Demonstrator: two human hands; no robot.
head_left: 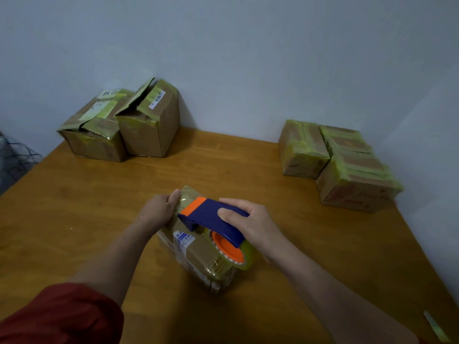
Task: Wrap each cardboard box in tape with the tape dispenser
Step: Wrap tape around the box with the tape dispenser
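Mid-wrap: dispenser on the centre box, both hands engaged.
I see the cardboard box (pixel 198 254) mid-desk (pixel 99 207), its long axis running away from the person and slightly left. The left hand (pixel 159 209) grips the far end, fingers curled over the edge. The right hand (pixel 250 219) wraps the tape dispenser (pixel 211 217), thumb on top, cutter end pointing at the left hand. My guess: the next pull follows that axis, right hand moving.

The tape dispenser (pixel 213 219) hides much of the top of the middle box (pixel 201 259), whose label (pixel 183 238) print is too small to read. Far left of that box, a dark mesh thing (pixel 15 160), perhaps a basket, is cut off by the edge.
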